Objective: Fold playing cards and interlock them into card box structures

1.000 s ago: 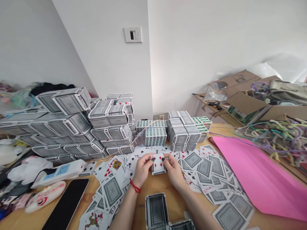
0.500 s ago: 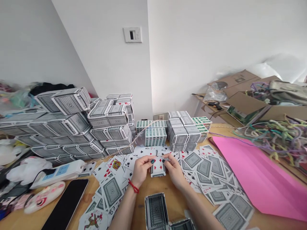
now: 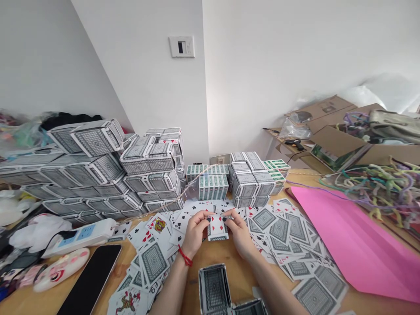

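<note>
Head view: left hand (image 3: 195,230), right hand (image 3: 239,230) pinch card (image 3: 217,223) edges — tabletop (image 3: 214,253) nearer.

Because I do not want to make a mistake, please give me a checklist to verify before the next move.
1. Left hand on the diamond card: ok, holding its left side.
2. Right hand on it: ok, holding its right side.
3. Underside of the card: cannot tell, hidden from this view.
4. Left open box apart from both hands: ok.
5. Loose cards all one way up: not ok, faces and backs are mixed.
6. Phone apart from the loose cards: ok, a gap shows.
</note>
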`<state>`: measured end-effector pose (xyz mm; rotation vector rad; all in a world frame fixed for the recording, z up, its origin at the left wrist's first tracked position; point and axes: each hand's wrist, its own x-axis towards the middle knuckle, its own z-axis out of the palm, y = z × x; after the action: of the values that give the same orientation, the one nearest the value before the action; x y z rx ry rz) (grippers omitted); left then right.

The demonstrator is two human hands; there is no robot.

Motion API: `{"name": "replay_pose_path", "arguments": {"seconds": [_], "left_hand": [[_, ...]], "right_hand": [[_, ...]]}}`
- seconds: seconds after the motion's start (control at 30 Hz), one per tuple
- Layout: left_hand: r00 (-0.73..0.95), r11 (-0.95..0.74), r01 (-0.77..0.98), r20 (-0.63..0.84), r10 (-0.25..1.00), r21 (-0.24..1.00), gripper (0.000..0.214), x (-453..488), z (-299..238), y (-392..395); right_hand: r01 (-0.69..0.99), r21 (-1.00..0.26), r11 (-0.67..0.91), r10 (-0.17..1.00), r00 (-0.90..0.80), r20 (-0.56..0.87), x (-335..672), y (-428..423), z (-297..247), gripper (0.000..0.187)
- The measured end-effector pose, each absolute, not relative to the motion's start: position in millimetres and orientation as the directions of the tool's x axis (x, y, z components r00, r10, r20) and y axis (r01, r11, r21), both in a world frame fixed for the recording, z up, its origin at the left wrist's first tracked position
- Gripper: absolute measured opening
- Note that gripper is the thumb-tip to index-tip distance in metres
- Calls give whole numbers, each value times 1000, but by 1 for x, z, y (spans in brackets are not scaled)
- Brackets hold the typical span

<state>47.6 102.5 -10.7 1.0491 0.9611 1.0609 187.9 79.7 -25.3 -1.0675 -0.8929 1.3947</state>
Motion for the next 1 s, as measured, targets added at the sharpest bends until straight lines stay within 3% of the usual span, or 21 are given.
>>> {"name": "replay_pose_path", "arguments": {"seconds": [0.17,0.37,0.53,0.7,0.8,1.0], "left_hand": [[95,35,-55,-29,995,998,14,50,-12,98],[61,-228,157,221,973,961,17,48,-6,95],[169,-381,197,351,921,903,19,44,-4,96],[216,-243,46,228,949,969,27,45,-11,98],[134,-195,134,178,975,972,19,49,-16,99],[62,-248,300,240,969,921,15,53,-17,101]], "right_hand": [[-445,-885,-138,988,7,-157,184,79,-23,9],[-562,-771,-300,953,-209,-219,182,76,-12,19],[-358,-914,-190,979,-140,-148,185,81,-18,32],[-222,-975,-5,1000,-4,-5,189,85,-31,32],[-104,-992,69,997,22,67,188,85,-33,27],[173,-967,189,981,18,195,187,80,-31,17]]}}
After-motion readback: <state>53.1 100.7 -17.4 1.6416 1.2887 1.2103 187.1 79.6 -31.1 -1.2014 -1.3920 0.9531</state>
